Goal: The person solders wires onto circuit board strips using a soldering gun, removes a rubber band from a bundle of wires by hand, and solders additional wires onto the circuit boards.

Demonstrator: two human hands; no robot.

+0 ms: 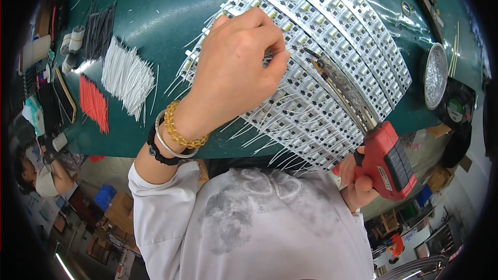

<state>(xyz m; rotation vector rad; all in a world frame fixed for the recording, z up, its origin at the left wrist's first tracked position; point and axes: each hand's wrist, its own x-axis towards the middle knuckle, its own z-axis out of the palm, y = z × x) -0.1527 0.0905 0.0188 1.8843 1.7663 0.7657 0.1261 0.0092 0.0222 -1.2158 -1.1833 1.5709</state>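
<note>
My left hand is over a panel of small circuit boards, its thumb and fingers pinched together. A short white wire end shows at the fingertips; the rest of the wire is hidden by the hand. My right hand grips a red soldering gun at the panel's near right corner. The gun's long metal barrel slants across the boards, and its dark tip comes close to my left fingertips. Many thin white wires stick out from the boards along the panel's near left side.
On the green table at left lie bundles of white wires, red wires and black wires, with a phone beside them. A silvery bowl and a black round reel stand at right. Another person sits at far left.
</note>
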